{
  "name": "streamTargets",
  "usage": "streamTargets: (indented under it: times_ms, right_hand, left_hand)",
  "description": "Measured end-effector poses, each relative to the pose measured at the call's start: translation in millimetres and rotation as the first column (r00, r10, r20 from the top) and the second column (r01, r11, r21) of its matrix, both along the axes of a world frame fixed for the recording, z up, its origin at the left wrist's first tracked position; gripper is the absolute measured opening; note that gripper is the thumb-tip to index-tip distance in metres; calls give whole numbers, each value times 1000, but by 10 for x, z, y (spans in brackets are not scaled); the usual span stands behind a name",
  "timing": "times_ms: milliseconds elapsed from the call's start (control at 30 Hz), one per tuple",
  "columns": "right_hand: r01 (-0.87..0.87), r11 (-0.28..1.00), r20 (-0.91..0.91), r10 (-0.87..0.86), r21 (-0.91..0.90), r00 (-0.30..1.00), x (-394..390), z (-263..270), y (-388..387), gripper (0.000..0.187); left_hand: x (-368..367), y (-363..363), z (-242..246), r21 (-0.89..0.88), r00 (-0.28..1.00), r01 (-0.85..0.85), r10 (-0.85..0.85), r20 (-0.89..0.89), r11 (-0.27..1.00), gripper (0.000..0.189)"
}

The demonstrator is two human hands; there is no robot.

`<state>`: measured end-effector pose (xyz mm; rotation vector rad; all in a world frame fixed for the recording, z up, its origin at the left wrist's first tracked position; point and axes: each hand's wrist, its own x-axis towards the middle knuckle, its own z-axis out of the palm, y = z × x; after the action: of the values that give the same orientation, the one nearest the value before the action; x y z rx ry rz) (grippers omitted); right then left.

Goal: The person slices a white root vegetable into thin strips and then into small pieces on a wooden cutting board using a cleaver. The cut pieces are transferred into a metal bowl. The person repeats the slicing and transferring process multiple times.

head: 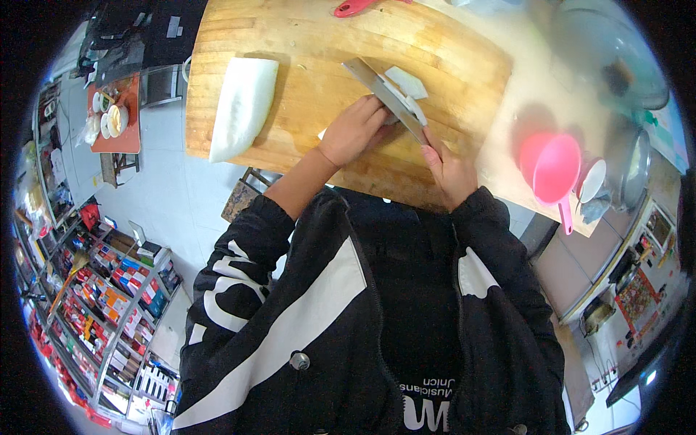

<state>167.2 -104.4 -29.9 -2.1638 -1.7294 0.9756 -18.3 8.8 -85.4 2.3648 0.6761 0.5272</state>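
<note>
A large pale winter melon piece [244,109] lies at the left of the wooden cutting board [315,32]. My right hand [450,168] grips the handle end of a cleaver [375,86], whose broad blade slants up and left across the board's middle. Against the blade's near side, my left hand [356,129] presses with bent fingers on a pale piece of melon, mostly hidden under them. Beyond the blade lies a cut melon slice [408,82], with thinner slices [405,100] along the steel. A small white bit shows beside my left wrist.
A red-handled tool [353,7] lies at the board's far edge. On the table at the right are a pink plastic ladle [557,168], a white-lined bowl [591,179] and a large clear lid or bowl [603,54]. A low orange table [117,142] with bowls stands further left.
</note>
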Motion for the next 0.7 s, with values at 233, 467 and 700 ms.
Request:
streamTargets:
  times_ms: [233,467,700]
  right_hand:
    - [113,958,-74,-138,-265,988,29,620,-243,39]
    - [52,996,-49,-56,-75,997,-122,120,93,37]
    - [59,993,-61,-65,-97,996,-46,576,-379,39]
  left_hand:
    - [-29,8,19,78,1000,-15,13,20,997,30]
    - [-30,-12,-44,115,997,12,-21,72,993,29]
    - [-61,-26,-34,185,998,-31,19,67,982,28]
